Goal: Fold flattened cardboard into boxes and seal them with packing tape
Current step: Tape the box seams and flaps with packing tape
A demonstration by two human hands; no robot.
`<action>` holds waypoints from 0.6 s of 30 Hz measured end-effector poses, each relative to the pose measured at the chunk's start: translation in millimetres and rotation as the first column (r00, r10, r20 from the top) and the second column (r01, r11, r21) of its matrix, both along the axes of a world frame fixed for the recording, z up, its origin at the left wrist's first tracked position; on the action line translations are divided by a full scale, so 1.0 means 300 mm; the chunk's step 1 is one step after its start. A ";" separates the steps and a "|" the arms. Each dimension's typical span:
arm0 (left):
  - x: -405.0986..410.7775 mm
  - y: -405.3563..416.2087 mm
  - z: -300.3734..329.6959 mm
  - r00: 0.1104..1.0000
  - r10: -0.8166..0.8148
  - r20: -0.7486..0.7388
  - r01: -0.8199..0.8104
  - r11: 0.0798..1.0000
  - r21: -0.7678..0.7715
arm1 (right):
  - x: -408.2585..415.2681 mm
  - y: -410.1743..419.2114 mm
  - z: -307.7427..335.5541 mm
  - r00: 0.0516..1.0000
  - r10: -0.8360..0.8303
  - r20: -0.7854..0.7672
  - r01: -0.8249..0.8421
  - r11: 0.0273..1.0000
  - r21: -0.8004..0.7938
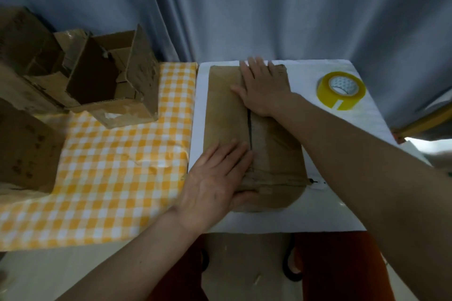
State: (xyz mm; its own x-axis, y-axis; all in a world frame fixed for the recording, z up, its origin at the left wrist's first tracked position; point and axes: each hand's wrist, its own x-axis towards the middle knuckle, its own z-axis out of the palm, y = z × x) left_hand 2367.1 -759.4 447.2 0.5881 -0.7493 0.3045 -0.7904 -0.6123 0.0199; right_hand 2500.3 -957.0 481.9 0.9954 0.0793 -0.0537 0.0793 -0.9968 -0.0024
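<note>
A flattened brown cardboard box point(254, 137) lies on a white table point(330, 198), its long side running away from the person. A dark slit runs along its middle. Both of the person's hands lie flat on top of this cardboard, palms down, with fingers straight and spread a little; neither hand curls around or pinches anything.

The left hand point(215, 178) presses on the near part of the cardboard, on the left of the slit, its fingertips pointing toward the slit and its thumb resting along the near folded edge. The right hand point(263, 85) presses on the far part of the cardboard, its fingers reaching to the far edge, its forearm crossing over the cardboard's right side.

A roll of yellowish packing tape point(341, 90) rests on the white table to the right of the cardboard, well apart from it and level with the right hand.

To the left of the cardboard lies a yellow and white checked cloth point(117, 154). On it, farther left, stands an open cardboard box point(115, 76), with more brown boxes point(24, 56) beside it. A blue-grey curtain point(244, 7) hangs beyond the cardboard.
</note>
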 end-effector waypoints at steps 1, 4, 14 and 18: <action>-0.002 -0.005 0.007 0.999 0.044 -0.013 -0.043 0.998 0.050 | -0.040 0.000 -0.005 1.000 0.019 -0.005 -0.019 1.000 -0.015; -0.014 -0.015 0.031 0.980 0.191 -0.058 -0.179 0.970 0.165 | -0.161 0.010 -0.005 0.997 0.057 -0.050 -0.060 0.996 -0.059; -0.098 -0.036 0.101 0.878 0.447 -0.170 -0.413 0.888 0.203 | -0.529 0.105 0.035 0.977 0.122 -0.175 -0.122 0.992 0.013; -0.114 -0.039 0.125 0.884 0.466 -0.040 -0.426 0.838 0.341 | -0.657 0.129 0.020 0.982 0.177 -0.066 -0.176 0.984 0.021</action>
State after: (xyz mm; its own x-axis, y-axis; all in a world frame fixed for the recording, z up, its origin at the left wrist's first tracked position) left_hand 2332.9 -771.3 484.6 0.8978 -0.4404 0.0070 -0.4339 -0.8870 -0.1583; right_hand 2303.2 -918.2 487.8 0.9598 0.2550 -0.1176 0.2534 -0.9669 -0.0289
